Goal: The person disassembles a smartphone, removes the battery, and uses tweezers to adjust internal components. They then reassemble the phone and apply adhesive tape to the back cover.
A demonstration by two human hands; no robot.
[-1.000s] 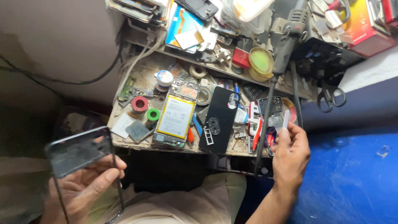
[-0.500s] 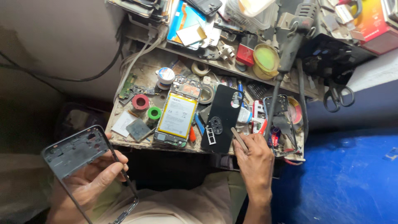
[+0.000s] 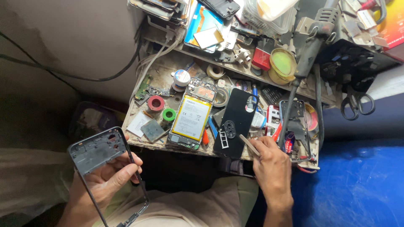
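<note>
My left hand (image 3: 103, 178) grips a dark phone frame (image 3: 107, 168) low beside the workbench (image 3: 168, 84). My right hand (image 3: 271, 162) pinches tweezers (image 3: 249, 144) at the bench's front edge, near the black back cover (image 3: 235, 122).

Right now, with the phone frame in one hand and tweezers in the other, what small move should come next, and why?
Probably bring the right hand with the tweezers across to the phone frame. The left hand holds the frame up off the bench, clear of the clutter, while the tweezers sit over the black back cover, apart from it.
</note>
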